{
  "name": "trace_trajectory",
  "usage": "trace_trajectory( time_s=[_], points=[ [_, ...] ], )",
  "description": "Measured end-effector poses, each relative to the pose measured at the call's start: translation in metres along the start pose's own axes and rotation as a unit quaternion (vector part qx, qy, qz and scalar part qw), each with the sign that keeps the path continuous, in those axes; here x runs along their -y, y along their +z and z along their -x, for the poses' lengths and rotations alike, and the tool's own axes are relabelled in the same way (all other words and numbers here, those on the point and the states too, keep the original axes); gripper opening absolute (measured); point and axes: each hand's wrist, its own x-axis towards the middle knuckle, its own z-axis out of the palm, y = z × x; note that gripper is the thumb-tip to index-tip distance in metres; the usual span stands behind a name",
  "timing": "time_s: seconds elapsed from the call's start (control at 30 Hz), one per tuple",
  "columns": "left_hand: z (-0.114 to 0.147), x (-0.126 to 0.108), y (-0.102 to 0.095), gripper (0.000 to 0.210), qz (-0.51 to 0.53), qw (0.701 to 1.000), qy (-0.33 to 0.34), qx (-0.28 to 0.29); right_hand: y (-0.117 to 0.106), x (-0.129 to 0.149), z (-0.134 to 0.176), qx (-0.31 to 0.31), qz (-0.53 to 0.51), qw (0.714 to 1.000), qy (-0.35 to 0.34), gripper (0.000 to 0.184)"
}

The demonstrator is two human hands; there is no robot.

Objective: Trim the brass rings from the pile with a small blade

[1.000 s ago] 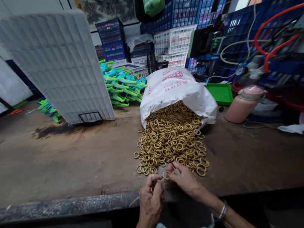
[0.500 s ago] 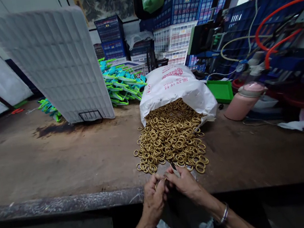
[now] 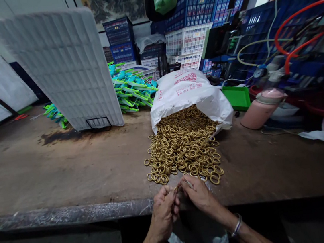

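Rings (image 3: pixel 181 151) | dull gold-brown | round, open-centred | heaped loosely

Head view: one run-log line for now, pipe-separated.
left hand: pinching gold ring | right hand: holding small tool, type unclear | ring pile: at mouth of white sack, on table

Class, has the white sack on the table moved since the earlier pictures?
No: judged against the green tray beside it, the white sack keeps the same place.
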Motion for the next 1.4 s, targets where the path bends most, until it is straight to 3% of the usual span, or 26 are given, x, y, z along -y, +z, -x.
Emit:
trace_trajectory(
  time_s=[0.1,0.23,0.4,0.5,0.67,0.97,1.2,1.3,1.4],
  points=[
    [-0.001,0.001,0.000,0.035,0.007,1.000,0.006,-0.015,0.000,-0.003,0.006,0.017,0.109,0.993,-0.052,0.013],
    [-0.002,-0.001,0.001,0.037,-0.007,1.000,0.006,-0.025,0.002,0.004,0.013,0.055,0.181,0.980,-0.056,0.026],
    [0.001,-0.005,0.002,0.041,-0.049,0.998,0.028,-0.038,0.002,0.002,0.013,0.052,0.247,0.964,-0.085,0.032],
    [0.007,-0.005,0.003,0.040,-0.062,0.997,0.042,-0.019,-0.003,-0.004,0.009,0.034,0.293,0.954,-0.051,0.031],
    [0.011,-0.004,0.003,0.032,0.045,0.998,0.015,0.043,-0.014,-0.010,0.001,-0.021,0.314,0.949,-0.009,0.029],
    [0.004,-0.003,-0.005,0.021,0.156,0.986,-0.036,0.035,-0.014,-0.016,-0.010,-0.038,0.376,0.926,0.009,0.017],
    [0.000,-0.004,-0.005,0.022,0.235,0.969,-0.076,0.028,-0.018,-0.012,-0.011,-0.047,0.312,0.949,-0.016,0.012],
    [-0.002,-0.002,-0.004,0.023,0.216,0.974,-0.072,0.007,-0.015,-0.009,-0.009,-0.050,0.194,0.980,-0.017,0.005],
    [-0.002,-0.001,-0.001,0.027,0.177,0.983,-0.050,-0.017,-0.008,-0.003,-0.006,-0.047,0.035,0.998,-0.018,0.010]
  ],
)
